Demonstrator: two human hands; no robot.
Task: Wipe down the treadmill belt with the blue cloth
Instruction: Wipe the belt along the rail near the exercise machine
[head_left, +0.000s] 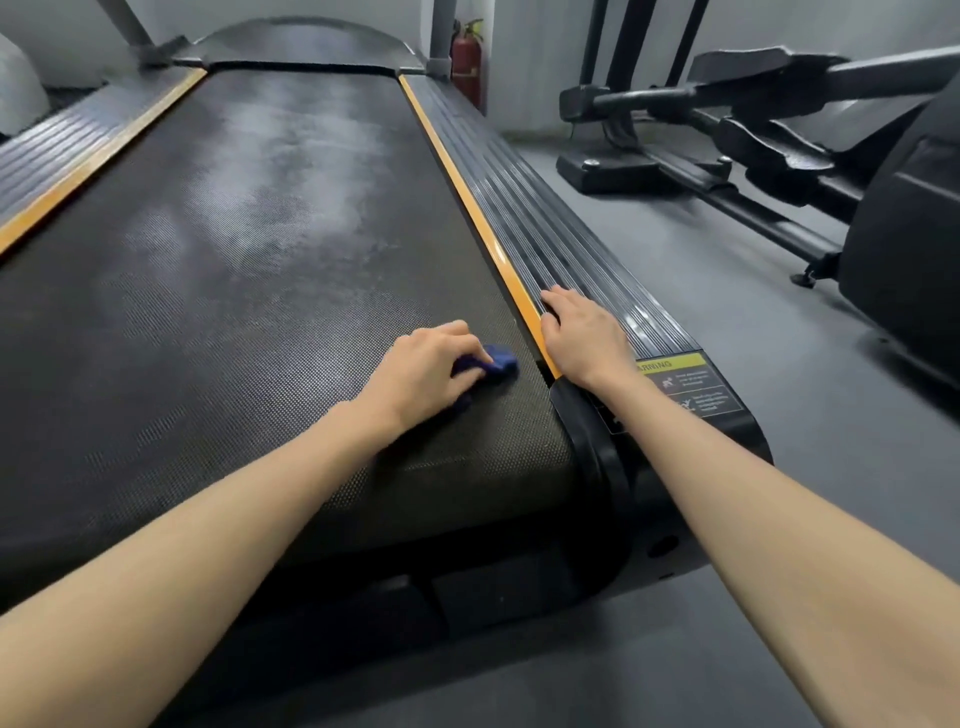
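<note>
Head view, your left hand (431, 369) grasping the blue cloth (500, 362), cloth bunched beneath the palm and poking out toward the rail, pressed to the treadmill belt (234, 270) near its right edge, your right hand (584, 338) released, lying flat on the ribbed side rail (550, 249).

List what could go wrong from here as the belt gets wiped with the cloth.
1. The left grip holds the cloth bunched small, so the pale patches further up the belt may get missed.
2. The right grip rests on the rail with fingers near the belt's edge; if wiping shifts the belt, they could be pinched.
</note>
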